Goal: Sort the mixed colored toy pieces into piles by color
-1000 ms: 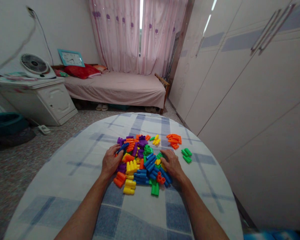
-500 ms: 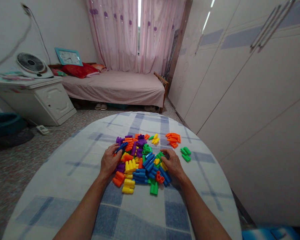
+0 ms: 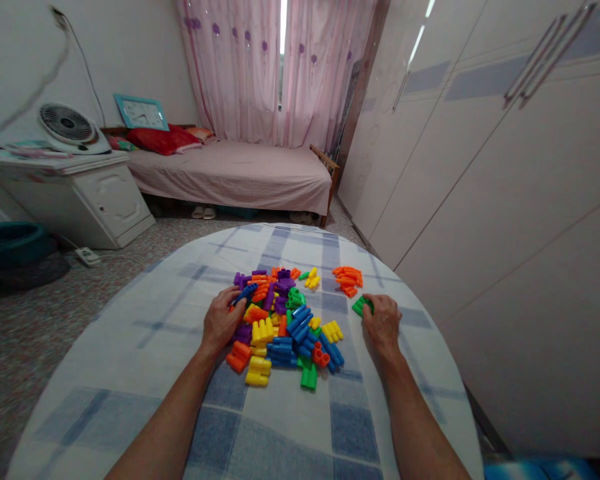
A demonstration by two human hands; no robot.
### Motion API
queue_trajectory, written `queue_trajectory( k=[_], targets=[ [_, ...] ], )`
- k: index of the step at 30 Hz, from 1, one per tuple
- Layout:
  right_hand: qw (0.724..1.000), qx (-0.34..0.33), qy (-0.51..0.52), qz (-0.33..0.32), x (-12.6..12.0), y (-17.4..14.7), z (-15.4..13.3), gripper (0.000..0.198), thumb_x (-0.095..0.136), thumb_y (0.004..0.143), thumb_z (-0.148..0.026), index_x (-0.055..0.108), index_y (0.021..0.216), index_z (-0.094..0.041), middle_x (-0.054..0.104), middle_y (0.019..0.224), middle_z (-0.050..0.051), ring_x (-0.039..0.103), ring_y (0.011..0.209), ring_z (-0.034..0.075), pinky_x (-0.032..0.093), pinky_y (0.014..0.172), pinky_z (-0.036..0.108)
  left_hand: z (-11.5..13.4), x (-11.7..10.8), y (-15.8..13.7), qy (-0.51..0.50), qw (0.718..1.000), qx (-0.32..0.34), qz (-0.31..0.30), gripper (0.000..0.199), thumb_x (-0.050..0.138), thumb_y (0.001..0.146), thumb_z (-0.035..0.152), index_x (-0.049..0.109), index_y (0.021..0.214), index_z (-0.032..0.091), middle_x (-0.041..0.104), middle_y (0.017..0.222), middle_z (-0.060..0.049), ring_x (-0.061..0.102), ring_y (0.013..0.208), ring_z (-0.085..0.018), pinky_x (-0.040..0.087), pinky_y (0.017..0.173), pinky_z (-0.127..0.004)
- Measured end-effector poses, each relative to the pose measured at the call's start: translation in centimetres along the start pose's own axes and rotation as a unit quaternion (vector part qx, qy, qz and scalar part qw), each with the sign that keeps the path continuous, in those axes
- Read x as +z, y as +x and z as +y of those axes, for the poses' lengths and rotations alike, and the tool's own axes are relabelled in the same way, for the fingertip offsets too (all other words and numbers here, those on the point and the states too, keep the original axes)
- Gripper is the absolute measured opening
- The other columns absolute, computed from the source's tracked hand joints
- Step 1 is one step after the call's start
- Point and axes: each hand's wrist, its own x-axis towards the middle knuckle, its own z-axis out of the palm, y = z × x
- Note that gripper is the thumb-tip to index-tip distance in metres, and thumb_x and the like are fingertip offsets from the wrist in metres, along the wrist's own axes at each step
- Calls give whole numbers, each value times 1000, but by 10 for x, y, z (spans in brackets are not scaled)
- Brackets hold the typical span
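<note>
A mixed pile of bullet-shaped plastic building blocks in purple, orange, yellow, blue and green lies on the round table. My left hand [image 3: 222, 323] is at the pile's left edge, its thumb and fingers closed around a dark blue block [image 3: 245, 293]. To the right of the pile, my right hand [image 3: 384, 323] has its fingers closed on a green block [image 3: 361, 305], low over the cloth. The hand covers the spot where green blocks lay. Just beyond it sits a group of orange blocks [image 3: 349, 278]. A yellow block [image 3: 333, 331] rests on the pile's right side.
A checked cloth [image 3: 285, 437] covers the table. Past it stand a bed [image 3: 230, 170], a white cabinet [image 3: 115, 207] with a fan [image 3: 67, 123], and a blue-framed clock [image 3: 141, 112]. Tall wardrobe doors [image 3: 505, 233] rise close on the right.
My right hand has moved right, from the pile's right side to the place of the separate green blocks, carrying a green block. My left hand has stayed put.
</note>
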Motion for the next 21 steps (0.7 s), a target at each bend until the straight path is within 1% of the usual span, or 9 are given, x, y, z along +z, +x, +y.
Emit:
queue_trajectory(
  k=[6,8,10,12,15,17,21],
  targets=[
    [1000,1,18,23,4,-2,-2,26,45,81,-24,66,95,-19,60,98,9,46,100,26,34,82,38,2,-1,0,-4,1000,-5,1,33,48,77,43,64,94,19,62,115,-9,56,107,-25,42,97,-40],
    [998,-8,47,27,4,0,-5,26,45,81,-24,65,97,-19,60,101,9,47,101,25,35,84,39,2,-1,0,-6,1000,-5,2,33,48,78,43,64,94,20,62,115,-9,56,107,-25,42,97,-40],
    [995,-36,95,11,4,2,-13,26,46,80,-24,65,97,-19,61,101,9,50,100,24,37,88,39,1,0,0,-4,1000,-7,0,32,48,78,42,64,94,20,62,115,-9,56,107,-24,42,97,-40],
    [984,-72,160,-36,4,3,-25,24,48,80,-24,65,96,-19,63,100,8,53,100,22,38,91,38,0,0,0,-3,1000,-6,-2,33,48,78,42,64,95,20,62,115,-8,56,107,-24,42,97,-39],
    [955,-101,242,-137,1,-2,-46,22,52,79,-27,65,96,-21,65,100,6,56,100,21,41,93,38,-1,1,0,-7,1000,-2,2,32,48,79,42,64,95,19,62,115,-9,56,108,-24,42,98,-38],
    [939,-103,268,-187,-3,-6,-59,23,53,79,-29,66,97,-21,65,101,5,57,100,21,42,92,38,0,1,0,-11,1000,-2,4,32,49,79,42,64,95,19,62,115,-9,56,108,-24,42,98,-38],
    [917,-101,287,-256,-9,-11,-72,27,53,80,-29,66,103,-20,65,104,6,58,99,20,44,90,36,4,-1,0,-16,1000,-3,3,33,49,78,42,65,93,17,62,114,-10,56,107,-25,42,97,-40]
  ],
)
